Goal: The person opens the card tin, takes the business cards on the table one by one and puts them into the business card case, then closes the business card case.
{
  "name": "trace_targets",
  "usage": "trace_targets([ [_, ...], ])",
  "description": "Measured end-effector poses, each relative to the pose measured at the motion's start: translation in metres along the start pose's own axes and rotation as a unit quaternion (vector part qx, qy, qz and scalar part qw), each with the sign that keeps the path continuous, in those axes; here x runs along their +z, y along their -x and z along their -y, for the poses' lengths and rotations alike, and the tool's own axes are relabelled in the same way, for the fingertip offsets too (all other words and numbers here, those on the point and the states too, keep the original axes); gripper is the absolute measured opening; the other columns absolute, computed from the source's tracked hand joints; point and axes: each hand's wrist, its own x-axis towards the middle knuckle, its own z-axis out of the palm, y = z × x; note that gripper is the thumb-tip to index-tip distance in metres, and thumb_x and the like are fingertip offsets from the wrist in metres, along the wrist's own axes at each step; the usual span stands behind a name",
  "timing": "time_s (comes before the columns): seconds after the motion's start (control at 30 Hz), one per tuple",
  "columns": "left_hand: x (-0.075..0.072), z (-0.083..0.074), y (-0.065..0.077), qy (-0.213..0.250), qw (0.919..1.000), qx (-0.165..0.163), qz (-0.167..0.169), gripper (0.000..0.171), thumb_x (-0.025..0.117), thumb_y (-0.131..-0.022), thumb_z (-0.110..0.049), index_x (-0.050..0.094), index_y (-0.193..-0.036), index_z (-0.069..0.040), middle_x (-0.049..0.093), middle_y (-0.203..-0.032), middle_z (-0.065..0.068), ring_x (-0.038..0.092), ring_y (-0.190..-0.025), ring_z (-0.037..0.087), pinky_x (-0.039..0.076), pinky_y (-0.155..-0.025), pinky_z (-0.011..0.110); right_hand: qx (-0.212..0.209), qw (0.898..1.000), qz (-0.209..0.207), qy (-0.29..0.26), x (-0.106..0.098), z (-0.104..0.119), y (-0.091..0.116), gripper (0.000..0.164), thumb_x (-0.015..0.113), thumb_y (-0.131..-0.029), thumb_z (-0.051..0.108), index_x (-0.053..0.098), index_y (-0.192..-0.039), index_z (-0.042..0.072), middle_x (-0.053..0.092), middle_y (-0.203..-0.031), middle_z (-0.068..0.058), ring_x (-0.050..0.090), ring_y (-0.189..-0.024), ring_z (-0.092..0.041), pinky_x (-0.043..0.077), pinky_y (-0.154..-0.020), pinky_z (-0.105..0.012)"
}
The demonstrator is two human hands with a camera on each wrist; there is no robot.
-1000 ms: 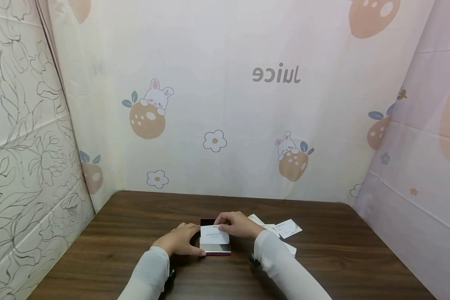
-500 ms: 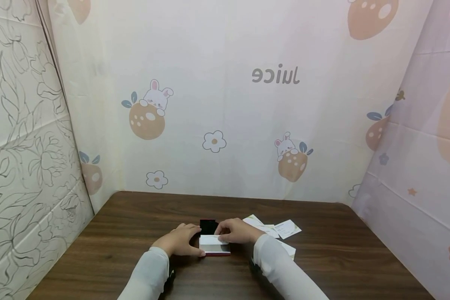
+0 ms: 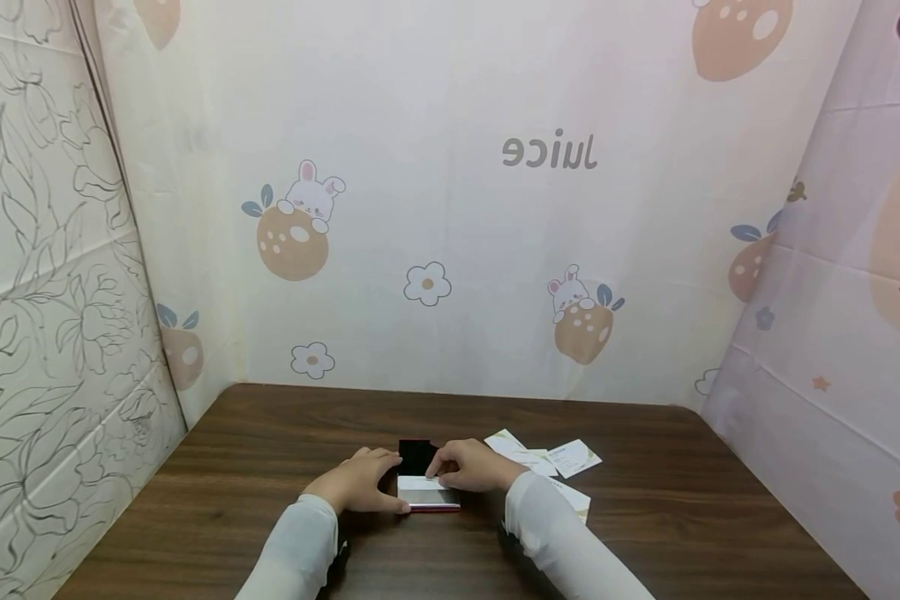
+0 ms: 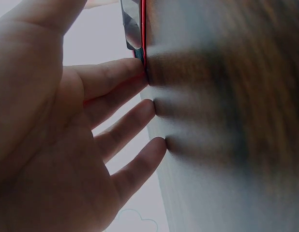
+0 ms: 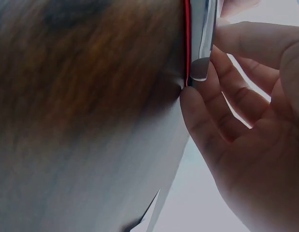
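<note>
A business card case [image 3: 414, 456] lies opened flat on the table, its far half black inside, its near half a silvery pocket with a red edge. A white business card [image 3: 412, 482] sits mostly down in this pocket, only a strip showing. My left hand [image 3: 360, 482] holds the case by its left side, thumb at the near corner. In the left wrist view, outer fingertips [image 4: 159, 145] rest on the table. My right hand [image 3: 476, 465] has thumb and index finger at the card's upper edge. The right wrist view shows other fingers along the case's metal end [image 5: 200, 53].
Several loose white cards [image 3: 573, 457] lie spread to the right, partly behind the right forearm. The brown wooden table [image 3: 270, 442] ends at a printed curtain [image 3: 450, 350] at the back, with more curtains on both sides.
The card has slid toward me into the pocket, uncovering the black half of the case. My right hand has moved slightly nearer with it; the left hand has stayed in place.
</note>
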Motion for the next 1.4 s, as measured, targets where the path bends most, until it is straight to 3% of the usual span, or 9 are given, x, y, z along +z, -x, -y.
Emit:
trace_targets([
  [0.47,0.001,-0.001,0.000,0.000,1.0000,-0.002,0.001,0.083,0.079,-0.081,-0.053,0.054,-0.142,-0.002,0.051,-0.144,0.013,0.042,-0.134,0.036,0.036,-0.107,0.059,0.014,1.000,0.005,-0.001,0.001,0.007,0.002,0.018,0.069,-0.092,0.005,0.076,-0.106,0.014,0.061,-0.087,0.011,0.054,-0.077,-0.004,0.049,-0.076,-0.024],
  [0.7,0.000,-0.001,0.001,-0.002,1.0000,0.001,-0.002,0.083,0.079,-0.081,-0.052,0.054,-0.141,-0.002,0.052,-0.143,0.014,0.042,-0.134,0.037,0.036,-0.106,0.059,0.009,1.000,-0.008,0.009,-0.007,0.004,0.009,0.018,0.065,-0.096,0.011,0.075,-0.111,0.015,0.068,-0.107,0.006,0.059,-0.094,-0.007,0.051,-0.088,-0.032],
  [0.87,0.000,-0.002,0.002,-0.004,1.0000,0.003,-0.001,0.083,0.079,-0.081,-0.052,0.053,-0.142,-0.002,0.051,-0.145,0.014,0.042,-0.134,0.037,0.035,-0.107,0.060,0.014,0.999,-0.037,0.012,-0.022,-0.009,0.023,0.018,0.062,-0.099,0.012,0.074,-0.113,0.013,0.068,-0.113,0.002,0.062,-0.107,-0.015,0.051,-0.092,-0.040],
  [1.1,0.000,-0.003,0.002,0.000,0.9999,0.011,0.004,0.081,0.079,-0.083,-0.049,0.052,-0.144,-0.003,0.048,-0.148,0.013,0.039,-0.137,0.040,0.033,-0.108,0.062,0.033,0.996,-0.076,0.018,-0.049,-0.038,0.055,0.018,0.062,-0.098,0.008,0.072,-0.114,0.007,0.069,-0.110,-0.003,0.064,-0.099,-0.021,0.053,-0.083,-0.042],
  [1.4,0.000,-0.004,0.003,0.006,1.0000,0.003,0.006,0.079,0.079,-0.083,-0.048,0.053,-0.144,-0.005,0.048,-0.148,0.012,0.038,-0.137,0.039,0.032,-0.107,0.064,0.114,0.989,-0.095,0.009,-0.065,-0.075,0.093,0.018,0.068,-0.094,0.008,0.071,-0.111,0.006,0.068,-0.102,-0.001,0.059,-0.091,-0.015,0.051,-0.080,-0.038],
])
